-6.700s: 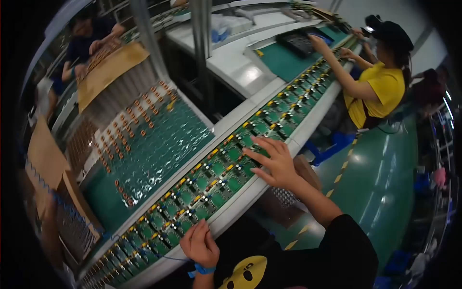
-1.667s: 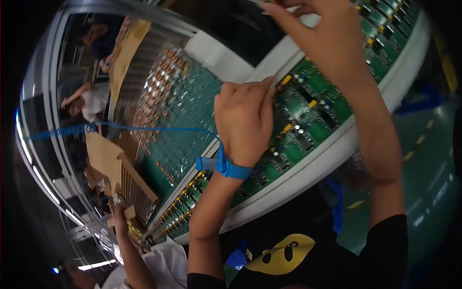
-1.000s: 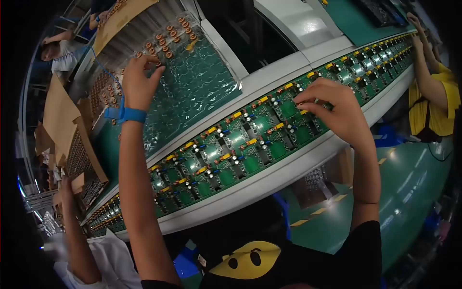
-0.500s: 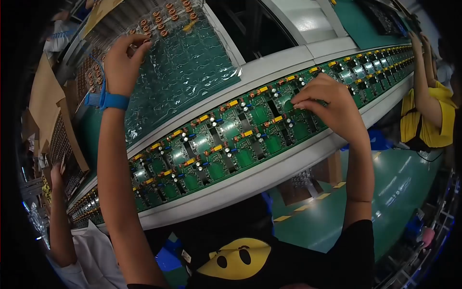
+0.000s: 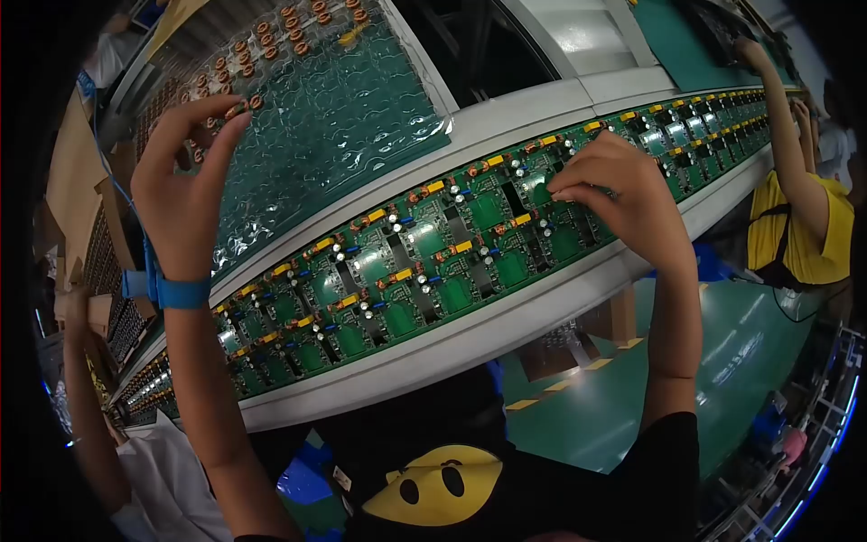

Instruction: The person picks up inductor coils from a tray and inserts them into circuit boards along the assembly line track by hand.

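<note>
My left hand (image 5: 181, 199), with a blue band at the wrist, is raised over the clear plastic tray (image 5: 316, 172). Its thumb and index finger pinch a small copper-wound ring coil (image 5: 237, 109). Another ring coil (image 5: 256, 103) sits in the tray just beside the fingertips. Over the long row of green circuit boards (image 5: 483, 212), my right hand (image 5: 619, 185) is closed, thumb and fingers pressed together low above a board. What lies between those fingertips is hidden. The boards carry yellow blocks, silver cylinders and small copper coils.
More copper coils (image 5: 295, 34) stand in rows at the tray's far side. A pale rail (image 5: 506, 298) runs along the boards' near edge. Co-workers reach in at both sides: a person in yellow (image 5: 826, 217) at right, an arm (image 5: 86, 388) at left.
My left hand has moved left and towards me from the tray's far part, and the coil in its pinch now shows. My right hand has hardly shifted. The right-hand co-worker's arm has lifted outward.
</note>
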Motion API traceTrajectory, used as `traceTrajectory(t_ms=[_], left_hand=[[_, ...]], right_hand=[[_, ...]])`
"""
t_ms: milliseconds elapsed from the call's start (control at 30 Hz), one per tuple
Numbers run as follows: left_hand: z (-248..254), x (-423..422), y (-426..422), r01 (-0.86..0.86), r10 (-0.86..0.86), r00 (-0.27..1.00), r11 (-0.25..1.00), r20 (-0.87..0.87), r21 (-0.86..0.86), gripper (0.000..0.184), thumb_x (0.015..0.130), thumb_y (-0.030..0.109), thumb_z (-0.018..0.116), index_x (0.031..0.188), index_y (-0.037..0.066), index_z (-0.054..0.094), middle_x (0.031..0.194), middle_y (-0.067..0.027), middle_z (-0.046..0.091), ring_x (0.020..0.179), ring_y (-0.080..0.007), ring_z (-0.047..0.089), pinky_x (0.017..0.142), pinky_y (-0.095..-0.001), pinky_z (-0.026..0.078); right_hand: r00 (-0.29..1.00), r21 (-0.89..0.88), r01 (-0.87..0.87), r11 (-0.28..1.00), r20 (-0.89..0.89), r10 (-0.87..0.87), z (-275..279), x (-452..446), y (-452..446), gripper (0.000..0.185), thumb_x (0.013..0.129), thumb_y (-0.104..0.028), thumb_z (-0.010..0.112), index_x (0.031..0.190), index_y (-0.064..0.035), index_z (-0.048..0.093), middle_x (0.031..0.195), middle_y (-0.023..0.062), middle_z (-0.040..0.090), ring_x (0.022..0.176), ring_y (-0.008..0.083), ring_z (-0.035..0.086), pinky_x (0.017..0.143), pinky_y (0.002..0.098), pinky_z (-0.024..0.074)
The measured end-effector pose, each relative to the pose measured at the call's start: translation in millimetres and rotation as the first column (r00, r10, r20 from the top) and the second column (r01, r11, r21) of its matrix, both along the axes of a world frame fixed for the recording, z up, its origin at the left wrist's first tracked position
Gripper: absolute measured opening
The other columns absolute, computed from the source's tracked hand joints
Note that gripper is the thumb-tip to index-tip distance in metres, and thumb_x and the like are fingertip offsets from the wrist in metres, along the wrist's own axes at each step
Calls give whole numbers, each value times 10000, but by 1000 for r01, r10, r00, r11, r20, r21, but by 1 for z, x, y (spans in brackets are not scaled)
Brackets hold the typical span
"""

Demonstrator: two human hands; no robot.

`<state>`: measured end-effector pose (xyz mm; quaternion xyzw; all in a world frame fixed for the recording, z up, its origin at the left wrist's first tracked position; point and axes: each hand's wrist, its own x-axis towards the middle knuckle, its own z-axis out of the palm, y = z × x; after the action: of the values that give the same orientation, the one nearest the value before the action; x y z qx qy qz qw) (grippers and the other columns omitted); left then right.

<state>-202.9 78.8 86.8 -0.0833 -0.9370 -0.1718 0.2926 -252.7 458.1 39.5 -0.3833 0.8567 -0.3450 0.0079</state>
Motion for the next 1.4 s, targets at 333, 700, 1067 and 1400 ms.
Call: traceTrajectory(t_ms=[333, 700, 1067, 1400], left_hand=[[16, 46, 20, -60, 57, 990, 998, 131, 18, 133, 818, 78, 752, 949, 85, 729, 928, 1, 694, 725, -76, 554, 596, -232, 347], [16, 62, 20, -68, 62, 981, 997, 182, 27, 143, 801, 38, 743, 939, 59, 709, 943, -28, 687, 729, -99, 565, 607, -241, 368], [15, 72, 22, -79, 66, 978, 995, 199, 57, 152, 793, 8, 738, 938, 41, 704, 936, -48, 679, 728, -108, 568, 608, -247, 400], [15, 84, 22, -70, 63, 974, 997, 216, 28, 173, 778, -31, 741, 941, 10, 700, 937, -86, 677, 760, -133, 594, 667, -258, 465]], right_hand=[[998, -2, -53, 999, -15, 53, 0, -4, 0, 79, 746, -20, 718, 817, -28, 685, 773, 74, 639, 780, 272, 590, 705, 370, 482], [998, -7, -57, 998, -5, 57, -1, -5, 1, 88, 748, -30, 719, 828, -35, 685, 789, 75, 648, 796, 272, 602, 713, 371, 489], [999, 34, -43, 998, -27, 44, 0, 0, 1, 77, 776, -49, 690, 848, -38, 665, 809, 73, 641, 806, 280, 577, 729, 378, 474], [998, 70, -66, 995, -4, 67, 3, -2, 0, 76, 786, -65, 695, 855, -49, 669, 795, 66, 622, 801, 270, 574, 730, 373, 468]])
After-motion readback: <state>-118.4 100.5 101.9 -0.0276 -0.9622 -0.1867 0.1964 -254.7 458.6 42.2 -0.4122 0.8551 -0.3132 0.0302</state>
